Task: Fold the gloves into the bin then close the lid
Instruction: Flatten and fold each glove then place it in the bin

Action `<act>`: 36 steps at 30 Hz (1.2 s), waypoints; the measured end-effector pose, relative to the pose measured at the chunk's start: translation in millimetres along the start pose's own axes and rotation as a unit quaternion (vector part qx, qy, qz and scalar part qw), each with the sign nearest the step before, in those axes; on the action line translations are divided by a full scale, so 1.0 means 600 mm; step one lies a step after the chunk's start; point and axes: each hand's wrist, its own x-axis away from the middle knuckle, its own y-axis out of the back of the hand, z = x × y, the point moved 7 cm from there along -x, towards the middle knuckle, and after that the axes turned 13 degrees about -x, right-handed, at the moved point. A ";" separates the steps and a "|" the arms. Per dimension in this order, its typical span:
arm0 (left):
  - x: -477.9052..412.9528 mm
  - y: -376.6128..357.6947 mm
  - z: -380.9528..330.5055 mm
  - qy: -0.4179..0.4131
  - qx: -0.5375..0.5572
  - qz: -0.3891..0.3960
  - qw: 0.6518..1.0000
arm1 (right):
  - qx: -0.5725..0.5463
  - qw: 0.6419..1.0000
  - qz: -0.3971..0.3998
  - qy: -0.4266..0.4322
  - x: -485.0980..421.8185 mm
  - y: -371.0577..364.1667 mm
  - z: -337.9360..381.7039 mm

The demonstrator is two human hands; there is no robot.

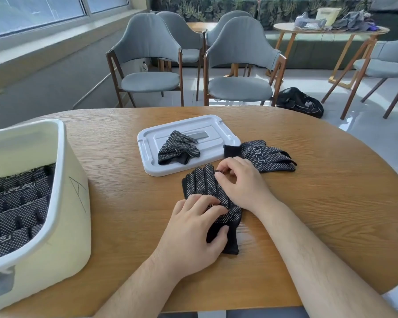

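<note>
Near centre, left hand (193, 226) presses glove (202, 187) flat; right hand (241, 182) pinches its far end. Advised: fold squarely toward cuff, edges aligned.

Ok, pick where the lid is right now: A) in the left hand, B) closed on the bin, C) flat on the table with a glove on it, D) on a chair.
C: the lid lies flat on the table with one glove on it, apart from the open bin.
</note>
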 end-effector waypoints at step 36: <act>0.007 0.013 0.147 0.127 -0.063 0.010 0.990 | 0.045 0.997 0.059 -0.019 0.008 -0.072 0.094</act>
